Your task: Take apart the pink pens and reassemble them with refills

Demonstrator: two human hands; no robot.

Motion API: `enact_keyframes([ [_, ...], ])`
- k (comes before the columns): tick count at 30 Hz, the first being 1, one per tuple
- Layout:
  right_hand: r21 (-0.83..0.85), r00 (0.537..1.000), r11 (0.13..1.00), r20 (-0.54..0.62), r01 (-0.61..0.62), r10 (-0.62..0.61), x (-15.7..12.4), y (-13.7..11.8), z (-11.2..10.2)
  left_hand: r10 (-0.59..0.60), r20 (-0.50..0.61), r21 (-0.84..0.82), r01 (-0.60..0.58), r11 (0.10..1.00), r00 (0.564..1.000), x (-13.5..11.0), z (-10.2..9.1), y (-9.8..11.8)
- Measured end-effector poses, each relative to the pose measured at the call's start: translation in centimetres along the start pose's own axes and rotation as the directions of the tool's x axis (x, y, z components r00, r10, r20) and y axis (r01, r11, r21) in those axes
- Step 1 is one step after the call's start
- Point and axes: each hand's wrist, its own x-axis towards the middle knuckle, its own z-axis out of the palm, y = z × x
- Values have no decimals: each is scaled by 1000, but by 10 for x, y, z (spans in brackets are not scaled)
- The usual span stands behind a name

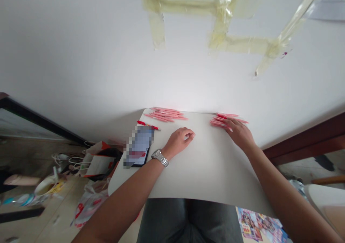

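Note:
A small white table (205, 171) stands against a white wall, over my lap. My left hand (179, 140), with a metal watch on its wrist, rests on the tabletop in a loose fist; nothing shows in it. My right hand (238, 132) lies flat at the far right, its fingers stretched onto a pile of pink pens (225, 120). A second pile of pink pens (167, 115) lies at the far left edge, apart from both hands. A single red pen (147, 124) lies beside a phone (138, 147).
Strips of yellowed tape (221, 23) stick to the wall above. Bags, cables and a cup (47, 185) clutter the floor at left. A dark wooden rail (304, 146) runs at right, and printed paper (258, 227) lies under the table's near edge.

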Motion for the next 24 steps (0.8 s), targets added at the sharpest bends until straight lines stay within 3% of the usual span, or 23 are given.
enact_keyframes([
  [11,-89,997,993,-12,-82,81,17,6,15,-4,1,5,4,1000,1000,-1,0,0],
  [24,42,998,998,-40,47,-45,5,18,7,-13,6,22,13,1000,1000,-1,1,-2],
])
